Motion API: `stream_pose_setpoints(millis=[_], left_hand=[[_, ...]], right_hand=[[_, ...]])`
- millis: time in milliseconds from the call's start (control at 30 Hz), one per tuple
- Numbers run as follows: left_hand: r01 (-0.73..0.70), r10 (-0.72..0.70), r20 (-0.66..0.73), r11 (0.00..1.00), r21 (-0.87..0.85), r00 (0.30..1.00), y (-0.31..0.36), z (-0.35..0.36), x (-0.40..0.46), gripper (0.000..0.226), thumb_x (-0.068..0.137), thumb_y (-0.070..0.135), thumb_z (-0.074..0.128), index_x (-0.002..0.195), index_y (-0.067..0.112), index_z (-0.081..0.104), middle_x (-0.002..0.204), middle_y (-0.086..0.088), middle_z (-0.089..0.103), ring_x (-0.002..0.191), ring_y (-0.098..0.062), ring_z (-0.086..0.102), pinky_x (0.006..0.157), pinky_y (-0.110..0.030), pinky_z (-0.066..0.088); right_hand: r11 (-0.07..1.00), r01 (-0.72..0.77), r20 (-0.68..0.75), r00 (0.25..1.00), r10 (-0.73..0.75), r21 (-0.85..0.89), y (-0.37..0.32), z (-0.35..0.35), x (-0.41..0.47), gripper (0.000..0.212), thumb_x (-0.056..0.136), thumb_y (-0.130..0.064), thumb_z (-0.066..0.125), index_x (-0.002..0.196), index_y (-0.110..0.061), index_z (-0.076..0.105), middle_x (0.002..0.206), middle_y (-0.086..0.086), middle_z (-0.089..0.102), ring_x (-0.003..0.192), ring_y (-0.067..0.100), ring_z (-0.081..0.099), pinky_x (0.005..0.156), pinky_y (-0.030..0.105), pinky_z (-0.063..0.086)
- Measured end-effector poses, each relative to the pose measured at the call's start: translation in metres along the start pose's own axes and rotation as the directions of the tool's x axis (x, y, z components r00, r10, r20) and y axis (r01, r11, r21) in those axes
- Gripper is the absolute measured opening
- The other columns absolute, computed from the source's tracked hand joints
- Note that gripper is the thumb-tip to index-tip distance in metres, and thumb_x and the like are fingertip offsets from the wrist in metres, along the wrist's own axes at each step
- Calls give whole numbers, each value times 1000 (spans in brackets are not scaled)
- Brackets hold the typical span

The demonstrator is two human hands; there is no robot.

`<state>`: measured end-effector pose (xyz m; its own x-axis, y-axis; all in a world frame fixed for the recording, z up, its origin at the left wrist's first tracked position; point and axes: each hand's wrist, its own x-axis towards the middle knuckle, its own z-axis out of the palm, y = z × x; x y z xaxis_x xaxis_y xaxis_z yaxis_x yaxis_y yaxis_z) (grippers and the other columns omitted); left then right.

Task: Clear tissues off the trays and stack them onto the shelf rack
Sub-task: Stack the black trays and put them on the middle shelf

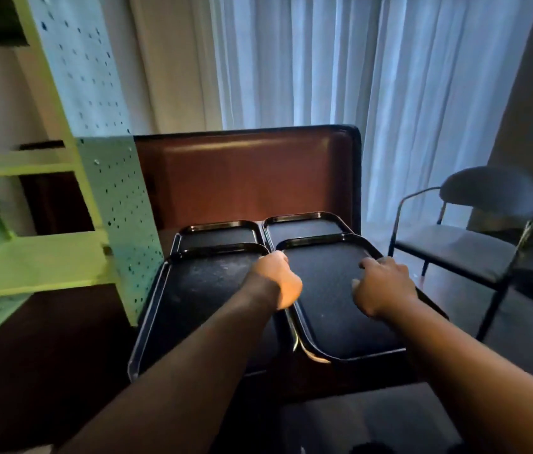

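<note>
Four black trays lie on the desk (350, 385); no writing is readable. Left hand (278, 280) and right hand (383, 290) grip opposite rims of the near right tray (333, 309), lifted at the desk's right edge, open floor beyond; green shelf rack (39, 257) stands left.

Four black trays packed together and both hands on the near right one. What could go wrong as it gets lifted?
1. The near right tray overlaps the far right tray and sits tight beside the near left tray; lifting may drag them.
2. It overhangs the table's front edge, so it could tip.
3. The left hand and right hand hold only rims; a slip seems possible on the way to the green shelf rack.
</note>
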<state>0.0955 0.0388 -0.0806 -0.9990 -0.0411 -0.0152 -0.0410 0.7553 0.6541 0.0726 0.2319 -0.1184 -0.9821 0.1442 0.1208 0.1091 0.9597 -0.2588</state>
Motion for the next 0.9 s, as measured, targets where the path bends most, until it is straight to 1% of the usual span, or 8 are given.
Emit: stream_pose_setpoints(millis=[133,300,467,567,633,733,800,900], left_hand=[[58,-65,27,976,210,998,-13,28,5,40,81,24,55,117,11,66,121,-13,68,110,-32,64,92,-34,54],[27,-3,-58,907,419,998,-9,46,9,42,92,33,54,130,17,61,132,-8,57,123,-30,51,99,-43,48],[109,-94,-56,890,442,994,3,46,22,40,91,29,50,128,15,56,135,-12,60,126,-34,53,100,-40,44],[163,-169,-5,947,276,986,16,38,38,33,92,20,51,120,7,62,126,-15,66,119,-34,61,92,-35,47],[250,-248,66,968,-36,967,14,31,54,29,92,17,56,117,5,64,109,-16,67,105,-34,66,86,-34,52],[336,-298,154,825,-454,942,1,24,66,10,91,17,57,97,10,59,70,-7,44,60,-22,49,55,-23,38],[297,-310,71,780,-551,948,-3,21,75,8,87,16,59,83,10,56,69,-6,43,53,-18,43,51,-23,32],[166,-277,-108,798,-580,955,0,12,99,17,85,12,61,69,11,57,66,-5,52,57,-18,48,53,-25,36]], right_hand=[[988,-152,38,988,152,-17,27,19,6,60,86,-45,50,137,-14,49,139,22,46,127,43,42,106,48,39],[966,-254,-42,967,253,-34,51,17,24,56,84,-42,49,130,-11,52,134,22,50,126,43,44,104,48,42],[972,-231,-67,971,228,-39,61,19,39,48,74,-32,44,114,-18,65,117,19,65,114,43,54,96,45,49],[955,-251,-67,962,264,155,69,23,45,36,75,-24,49,106,-21,66,112,17,64,112,40,56,93,45,51],[921,-255,-48,959,280,293,74,21,49,26,78,-15,52,102,-18,63,110,15,64,110,38,57,92,42,50],[864,-264,-45,949,312,428,78,13,61,18,83,-9,56,100,-14,59,114,16,65,110,37,59,92,39,46],[838,-215,-97,949,301,501,76,0,75,19,87,-11,59,106,-10,61,114,16,66,110,37,60,92,39,46],[849,-140,-181,947,265,510,59,-22,106,30,89,-13,59,119,-8,65,118,14,67,113,35,61,96,38,46]])
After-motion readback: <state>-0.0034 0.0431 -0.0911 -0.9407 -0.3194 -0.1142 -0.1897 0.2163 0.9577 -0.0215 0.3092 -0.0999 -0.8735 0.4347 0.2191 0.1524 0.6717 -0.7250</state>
